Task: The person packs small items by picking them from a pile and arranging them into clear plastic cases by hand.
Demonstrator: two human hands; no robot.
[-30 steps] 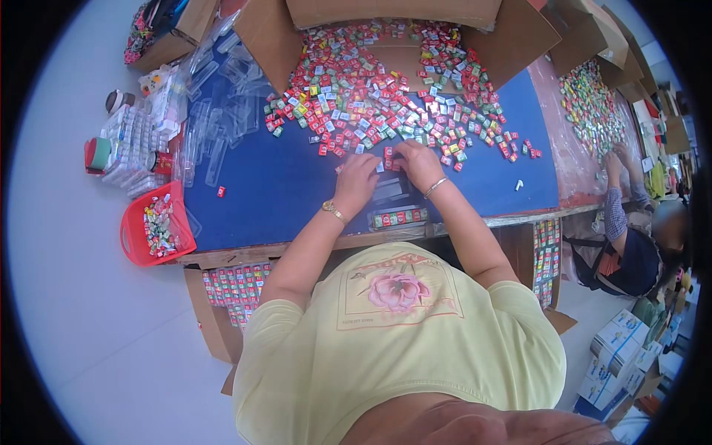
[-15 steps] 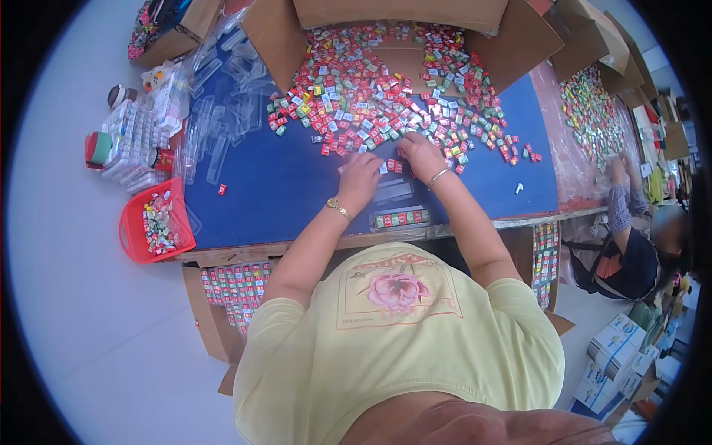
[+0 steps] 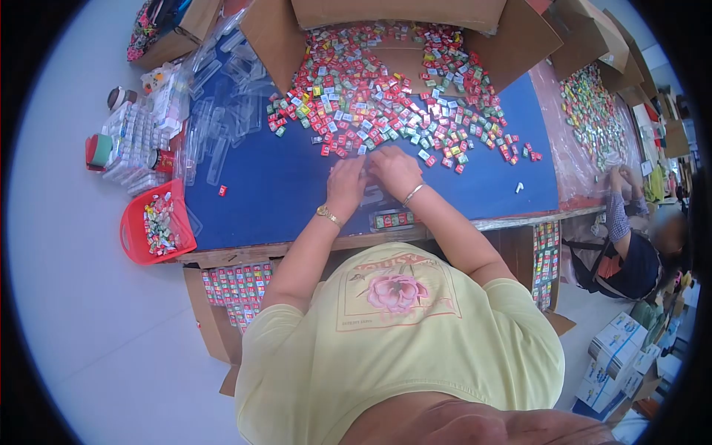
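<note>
My left hand (image 3: pixel 347 185) and my right hand (image 3: pixel 394 170) are close together on the blue table top, at the near edge of a pile of small coloured boxes (image 3: pixel 371 104). The fingers of both hands are bent and drawn together, and whatever lies beneath them is hidden. A clear plastic case (image 3: pixel 395 220) holding a row of red and green boxes lies by the table's front edge, below my right hand. Another clear case, between that one and my hands, is partly covered by my right hand.
Empty clear cases (image 3: pixel 219 141) lie at the left, beside a red basket (image 3: pixel 127 230) of small pieces. An open carton (image 3: pixel 400 15) stands behind the pile. A person (image 3: pixel 630 245) works at the right. Packed boxes (image 3: pixel 241 289) sit below the table.
My right hand has moved left, away from the pile, and now nearly meets my left hand, which has shifted slightly left and down. Loose boxes between them are now covered.
</note>
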